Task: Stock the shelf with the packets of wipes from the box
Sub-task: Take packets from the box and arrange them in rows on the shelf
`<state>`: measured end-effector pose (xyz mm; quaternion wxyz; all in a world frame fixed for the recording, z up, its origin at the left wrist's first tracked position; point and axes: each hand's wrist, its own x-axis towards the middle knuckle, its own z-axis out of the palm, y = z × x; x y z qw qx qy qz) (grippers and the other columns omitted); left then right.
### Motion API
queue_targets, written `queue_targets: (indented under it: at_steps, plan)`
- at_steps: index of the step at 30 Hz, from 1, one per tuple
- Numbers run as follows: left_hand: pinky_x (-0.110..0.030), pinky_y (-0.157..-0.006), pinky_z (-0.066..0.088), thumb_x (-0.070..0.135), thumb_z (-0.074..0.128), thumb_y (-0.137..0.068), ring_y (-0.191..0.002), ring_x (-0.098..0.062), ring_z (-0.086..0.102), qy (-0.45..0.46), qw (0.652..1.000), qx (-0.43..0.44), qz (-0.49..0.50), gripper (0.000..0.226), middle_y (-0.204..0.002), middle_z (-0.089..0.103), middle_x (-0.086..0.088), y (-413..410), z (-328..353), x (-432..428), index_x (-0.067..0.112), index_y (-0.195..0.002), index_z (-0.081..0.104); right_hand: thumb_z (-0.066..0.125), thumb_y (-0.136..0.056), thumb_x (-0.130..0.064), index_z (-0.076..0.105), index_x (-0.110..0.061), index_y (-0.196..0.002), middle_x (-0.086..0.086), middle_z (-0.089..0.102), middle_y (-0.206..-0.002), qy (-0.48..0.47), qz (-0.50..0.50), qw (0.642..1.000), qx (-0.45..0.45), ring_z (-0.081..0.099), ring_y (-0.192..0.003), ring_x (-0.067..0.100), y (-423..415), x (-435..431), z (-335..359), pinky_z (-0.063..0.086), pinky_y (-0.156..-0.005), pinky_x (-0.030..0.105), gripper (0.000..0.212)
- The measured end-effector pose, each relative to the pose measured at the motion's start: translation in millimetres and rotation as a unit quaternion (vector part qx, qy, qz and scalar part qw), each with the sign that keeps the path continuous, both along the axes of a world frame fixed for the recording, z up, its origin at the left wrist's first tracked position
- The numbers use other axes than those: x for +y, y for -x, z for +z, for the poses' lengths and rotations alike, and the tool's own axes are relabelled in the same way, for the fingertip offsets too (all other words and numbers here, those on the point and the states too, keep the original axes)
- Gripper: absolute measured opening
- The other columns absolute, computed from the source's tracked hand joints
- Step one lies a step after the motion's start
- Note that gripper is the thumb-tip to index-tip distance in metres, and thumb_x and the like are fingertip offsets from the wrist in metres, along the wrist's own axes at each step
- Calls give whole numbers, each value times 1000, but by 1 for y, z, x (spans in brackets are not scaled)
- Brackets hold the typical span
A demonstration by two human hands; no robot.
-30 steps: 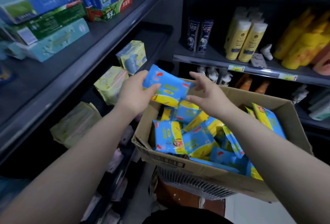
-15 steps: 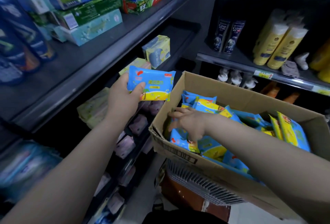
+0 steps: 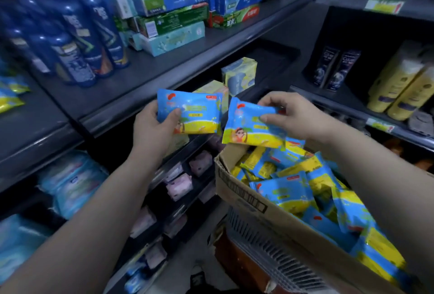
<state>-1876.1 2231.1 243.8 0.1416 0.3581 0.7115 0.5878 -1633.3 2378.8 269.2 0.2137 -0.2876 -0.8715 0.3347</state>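
Two blue-and-yellow packets of wipes are held up in front of a dark shelf (image 3: 131, 106), one in each hand. The left packet (image 3: 195, 110) is gripped at its left end by the left hand (image 3: 152, 129), with the thumb laid across the printed face. The right packet (image 3: 251, 129) is pinched near its upper right corner by the right hand (image 3: 296, 115), with the fingers (image 3: 270, 102) curled over the top edge and the thumb pressed on the front. It hangs tilted just above the open cardboard box (image 3: 239, 197). The two packets are close together; whether they touch cannot be told. Many more packets (image 3: 288, 192) are heaped loosely in the box.

The packets are judged to be light, soft and pliable, since each is carried easily by one end. The glossy film is likely to be slippery. A hold across the padded body, thumb in front and fingers behind, is judged safer than one on the thin sealed edge. Breakage is not expected under a firm squeeze.
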Motion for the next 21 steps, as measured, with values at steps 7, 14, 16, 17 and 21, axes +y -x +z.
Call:
queue_targets:
  at_steps: [7,14,16,17,21]
  plan:
    - [-20,-69,54,10,58,-93,-78,1,64,-73,995,-24,58,14,-95,66,9,27,35,-64,21,-101,56,64,-87,-11,57,-32,-85,-15,58,-79,-18,78,996,46,51,-68,-1,77,-29,44,44,-67,22,23]
    - [-11,-68,50,15,57,-93,-83,0,61,-85,985,24,147,16,-100,64,6,96,65,-150,16,-109,55,64,-88,-17,61,-22,-93,-10,61,-79,-63,157,985,43,55,-68,8,180,-79,67,45,-63,24,8]
    - [-14,-67,49,15,58,-93,-81,-2,59,-73,981,49,174,13,-98,63,5,120,71,-176,16,-106,54,64,-88,-15,61,-20,-93,-14,59,-78,-76,174,980,63,53,-65,-4,213,-98,74,41,-61,12,8]
    - [-21,-71,50,16,59,-92,-83,-7,61,-68,979,57,186,12,-99,64,2,134,73,-189,17,-104,54,63,-88,-14,61,-18,-94,-16,58,-78,-76,181,978,74,53,-66,-7,230,-107,77,40,-61,9,8]
    - [-40,-85,54,25,63,-83,-93,-21,66,-52,965,68,247,15,-102,68,-4,191,78,-239,23,-96,56,65,-86,-17,59,-27,-92,-20,58,-81,-92,211,969,87,58,-79,8,302,-139,85,45,-76,27,13]
